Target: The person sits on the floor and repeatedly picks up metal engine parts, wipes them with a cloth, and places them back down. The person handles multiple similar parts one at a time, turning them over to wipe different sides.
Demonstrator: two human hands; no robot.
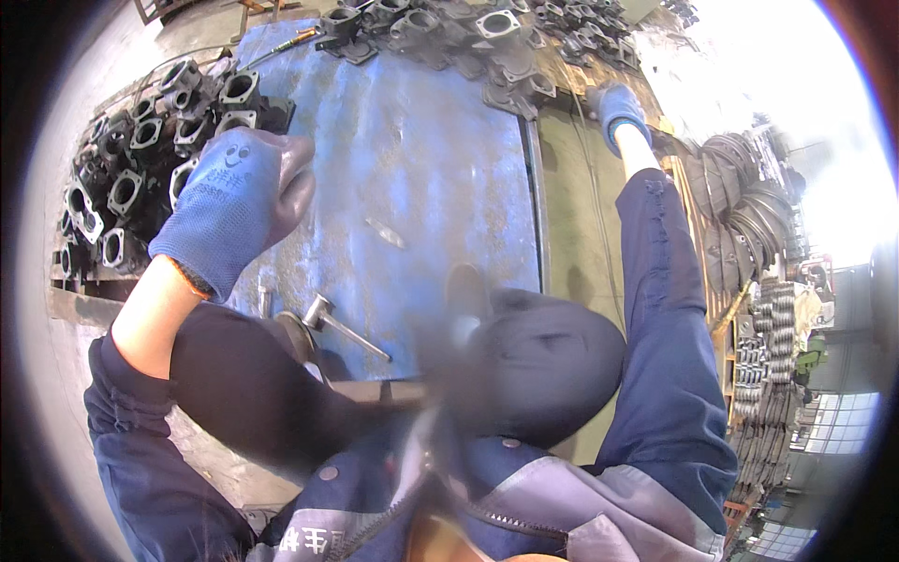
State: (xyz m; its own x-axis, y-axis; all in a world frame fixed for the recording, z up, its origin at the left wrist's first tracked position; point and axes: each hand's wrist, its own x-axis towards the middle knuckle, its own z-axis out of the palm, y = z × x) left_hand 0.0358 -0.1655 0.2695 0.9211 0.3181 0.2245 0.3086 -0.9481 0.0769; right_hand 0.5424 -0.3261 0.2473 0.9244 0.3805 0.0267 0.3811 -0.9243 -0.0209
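while the head view bends everything toward its rim, the left hand (239,201) in a blue glove hangs half curled, holding nothing, just beside a heap of dark metal castings (140,169) at the left edge of the blue steel table (440,169). the right hand (618,108) reaches far across toward a second heap (468,37); whether it grips anything i cannot tell. these flanged castings look heavy, rigid, rough and unlikely to slip; a flange or bore rim seems the best hold. two heaps, dozens of pieces, too many to count. one wrench-like tool (342,325) lies near.
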